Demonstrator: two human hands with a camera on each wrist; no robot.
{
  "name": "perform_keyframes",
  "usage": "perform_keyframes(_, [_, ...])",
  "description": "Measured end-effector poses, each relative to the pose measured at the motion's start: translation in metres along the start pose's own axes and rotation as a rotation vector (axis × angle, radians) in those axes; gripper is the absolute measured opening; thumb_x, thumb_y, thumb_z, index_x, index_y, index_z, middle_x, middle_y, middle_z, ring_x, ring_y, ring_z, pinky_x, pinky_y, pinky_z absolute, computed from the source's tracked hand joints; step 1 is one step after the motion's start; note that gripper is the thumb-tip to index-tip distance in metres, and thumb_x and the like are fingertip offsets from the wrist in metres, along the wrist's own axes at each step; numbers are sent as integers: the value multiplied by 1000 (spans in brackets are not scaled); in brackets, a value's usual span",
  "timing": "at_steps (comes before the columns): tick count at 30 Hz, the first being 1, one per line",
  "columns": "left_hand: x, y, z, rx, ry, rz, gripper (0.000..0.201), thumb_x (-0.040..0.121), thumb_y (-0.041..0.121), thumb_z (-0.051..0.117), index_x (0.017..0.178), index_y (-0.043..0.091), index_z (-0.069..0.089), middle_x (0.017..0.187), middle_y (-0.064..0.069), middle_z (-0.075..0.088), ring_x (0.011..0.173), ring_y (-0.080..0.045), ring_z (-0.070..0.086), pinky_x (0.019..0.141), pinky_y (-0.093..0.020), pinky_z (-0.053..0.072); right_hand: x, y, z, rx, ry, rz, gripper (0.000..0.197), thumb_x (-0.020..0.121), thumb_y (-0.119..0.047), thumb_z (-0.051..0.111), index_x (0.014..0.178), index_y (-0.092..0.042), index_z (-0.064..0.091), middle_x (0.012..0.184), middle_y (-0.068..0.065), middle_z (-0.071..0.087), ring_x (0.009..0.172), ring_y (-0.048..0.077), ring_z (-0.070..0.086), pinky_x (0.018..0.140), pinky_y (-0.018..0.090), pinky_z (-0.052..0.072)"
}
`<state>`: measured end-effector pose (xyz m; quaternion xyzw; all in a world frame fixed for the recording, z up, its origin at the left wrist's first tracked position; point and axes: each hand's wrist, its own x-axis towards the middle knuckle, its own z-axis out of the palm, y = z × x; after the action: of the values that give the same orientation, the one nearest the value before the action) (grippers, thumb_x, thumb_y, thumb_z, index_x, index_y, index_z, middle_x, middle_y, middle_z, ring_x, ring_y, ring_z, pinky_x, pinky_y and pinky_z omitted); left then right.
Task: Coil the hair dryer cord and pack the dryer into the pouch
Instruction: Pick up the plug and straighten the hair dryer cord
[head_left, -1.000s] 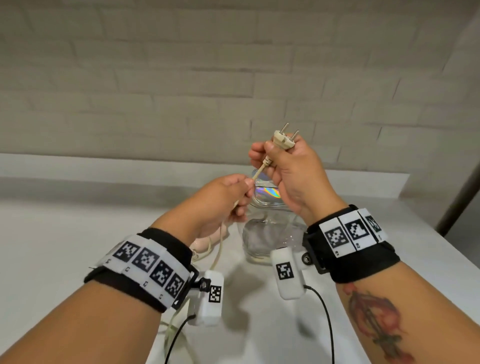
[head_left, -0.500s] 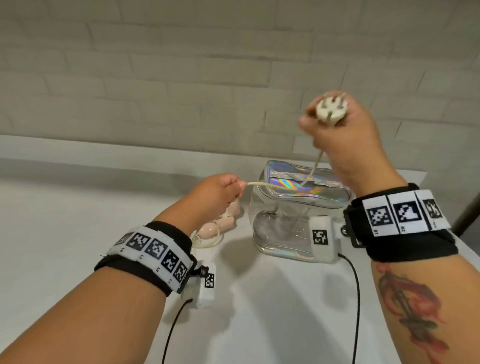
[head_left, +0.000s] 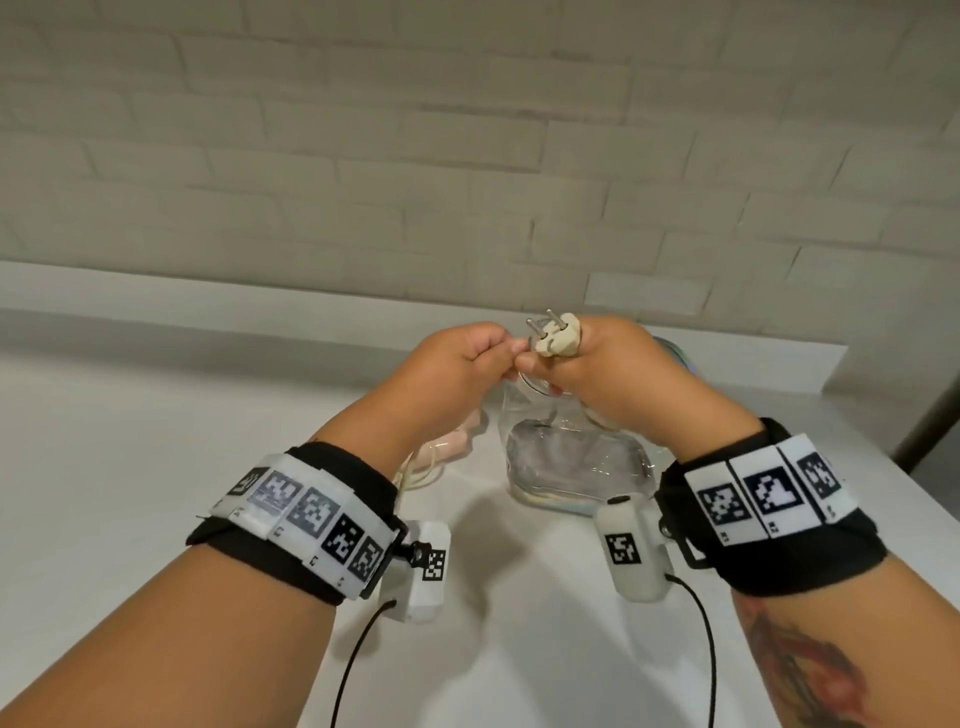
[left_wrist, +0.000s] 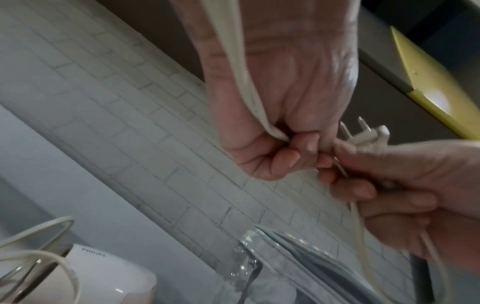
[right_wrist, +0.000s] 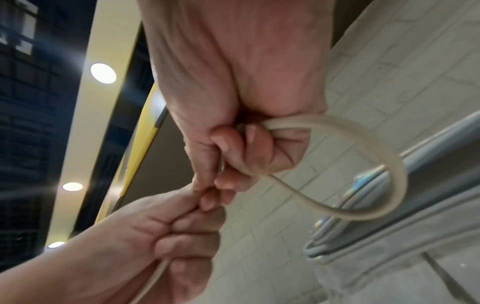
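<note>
Above the pouch my two hands meet. The right hand (head_left: 545, 366) grips the cream cord just below its two-pin plug (head_left: 555, 339), whose pins point up and left. A loop of cord (right_wrist: 384, 164) curls out of that fist. The left hand (head_left: 501, 349) pinches the cord (left_wrist: 244, 86) right against the right hand's fingers. The pale pink and white hair dryer (head_left: 451, 441) lies on the counter behind my left wrist, with slack cord (head_left: 415, 475) beside it. The clear pouch (head_left: 571, 462) with an iridescent rim stands under the right hand.
The white counter (head_left: 156, 467) runs back to a low ledge and a pale brick wall (head_left: 363, 156). Its right edge (head_left: 883, 499) drops off beside a dark post. Black sensor cables (head_left: 353, 665) hang from both wrists.
The right hand, raised high to the right with the plug half a second ago, has come back down to the left hand. A loop of cord now hangs from the right fist.
</note>
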<state>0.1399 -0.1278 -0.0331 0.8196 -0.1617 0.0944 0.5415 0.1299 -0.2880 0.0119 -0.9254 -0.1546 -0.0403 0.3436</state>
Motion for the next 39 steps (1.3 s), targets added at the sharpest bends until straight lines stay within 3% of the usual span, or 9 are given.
perform_keyframes(3, [-4, -4, -9, -100, -9, -41, 25, 89, 34, 56, 66, 25, 57, 63, -5, 40, 53, -17, 31, 54, -30, 28, 16, 16, -19, 227, 206, 62, 19, 84, -21, 69, 68, -18, 58, 49, -12, 49, 35, -3, 42, 43, 14, 33])
perform_keyframes(6, [-14, -10, -15, -165, -16, -91, 27, 99, 21, 49, 73, 15, 53, 60, 2, 35, 52, -13, 29, 54, -29, 30, 27, 35, -50, 319, 506, 106, 17, 85, -28, 66, 76, -14, 67, 53, -6, 50, 42, 6, 40, 45, 22, 32])
perform_keyframes(10, [-22, -14, -15, -140, -16, -66, 28, 101, 18, 44, 74, 14, 52, 60, 3, 33, 55, -14, 29, 55, -26, 33, 32, 49, -81, 414, 766, 63, 16, 82, -32, 66, 69, -24, 60, 61, -6, 56, 45, -1, 46, 48, 12, 38])
perform_keyframes(15, [-17, -17, -23, -10, 140, -67, 30, 99, 27, 47, 70, 22, 54, 51, 17, 41, 52, -9, 33, 55, -25, 34, 26, 60, -96, 423, 968, 65, 16, 77, -36, 66, 65, -28, 58, 65, -10, 63, 61, 7, 58, 65, 28, 45])
perform_keyframes(20, [-13, -12, -25, 206, 161, -50, 28, 97, 28, 49, 73, 16, 58, 55, 8, 40, 46, -10, 31, 48, -26, 29, 10, 37, -75, -143, 575, -15, 24, 86, -40, 57, 86, -18, 65, 86, 8, 66, 77, 26, 58, 68, 34, 42])
perform_keyframes(24, [-11, 1, -13, 487, 47, -60, 25, 98, 29, 47, 81, 16, 60, 42, 7, 48, 36, -6, 43, 41, -17, 31, -19, 4, -38, -546, 589, -252, 16, 87, -30, 56, 85, -15, 61, 92, 14, 60, 82, 36, 57, 62, 32, 33])
perform_keyframes(30, [-12, 7, -11, 643, -7, -54, 28, 98, 32, 47, 84, 13, 61, 53, 2, 42, 49, -14, 39, 51, -30, 33, -35, -5, -5, -691, 296, -148, 25, 86, -35, 53, 74, -14, 58, 65, 2, 52, 61, 27, 51, 51, 26, 32])
perform_keyframes(35, [-9, 9, -10, 566, 45, -18, 28, 97, 34, 49, 83, 13, 62, 49, 1, 42, 48, -17, 40, 51, -30, 32, -34, 10, 35, -723, -188, -227, 32, 79, -53, 61, 95, -25, 64, 96, 3, 69, 91, 28, 63, 66, 28, 37])
perform_keyframes(39, [-6, 8, -4, 520, 2, -17, 29, 97, 36, 49, 77, 16, 58, 53, 2, 45, 40, -8, 44, 50, -27, 35, -31, 43, 74, -830, -409, -171, 25, 80, -32, 68, 93, -11, 63, 95, 10, 67, 90, 32, 63, 68, 33, 41])
